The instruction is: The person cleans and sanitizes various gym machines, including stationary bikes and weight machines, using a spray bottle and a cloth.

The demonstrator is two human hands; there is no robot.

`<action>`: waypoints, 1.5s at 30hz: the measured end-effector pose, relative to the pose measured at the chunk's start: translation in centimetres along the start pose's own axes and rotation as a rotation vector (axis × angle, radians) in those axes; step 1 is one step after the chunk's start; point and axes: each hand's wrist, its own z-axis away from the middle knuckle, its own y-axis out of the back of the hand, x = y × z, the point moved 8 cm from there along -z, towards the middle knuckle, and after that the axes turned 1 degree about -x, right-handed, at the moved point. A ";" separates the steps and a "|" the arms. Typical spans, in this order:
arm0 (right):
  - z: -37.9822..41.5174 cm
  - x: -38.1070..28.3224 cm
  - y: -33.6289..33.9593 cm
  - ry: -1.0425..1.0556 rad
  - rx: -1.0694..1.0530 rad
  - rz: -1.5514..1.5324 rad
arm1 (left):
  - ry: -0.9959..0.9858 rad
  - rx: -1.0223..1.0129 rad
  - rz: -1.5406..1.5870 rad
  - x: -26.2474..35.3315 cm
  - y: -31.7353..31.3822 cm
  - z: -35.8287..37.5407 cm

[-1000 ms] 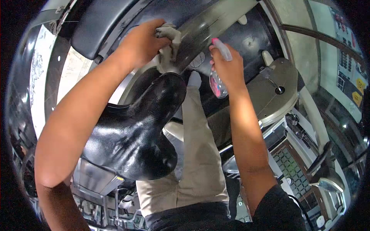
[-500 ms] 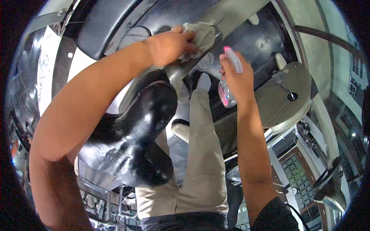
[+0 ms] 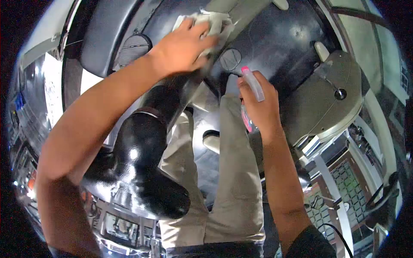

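My left hand presses a crumpled whitish cloth against a grey strip on a dark, glossy surface. Its fingers are bent over the cloth and slightly blurred. At the right of centre, my right hand is wrapped round a clear spray bottle with a pink nozzle tip. The bottle stands off the dark surface, and its lower part, with a pink label, is partly hidden behind the hand.
A glossy black padded piece lies below my left forearm. A round ribbed disc and a round grey cap are set in the dark surface. A rounded grey-brown panel with a small lever is at the right.
My left hand and the cloth have moved up and left along the surface. My right hand and the bottle sit slightly lower. The view has shifted a little.
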 end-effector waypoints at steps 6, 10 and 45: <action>0.9 1.6 -0.8 -0.003 0.002 -0.076 | 0.004 -0.131 0.028 -0.6 0.2 0.5; -0.1 0.7 0.2 -0.029 -0.009 -0.042 | 0.184 0.132 0.036 -3.9 0.0 -7.7; 2.1 4.7 0.6 0.020 -0.003 -0.094 | -0.008 0.035 0.185 -2.9 0.2 -10.0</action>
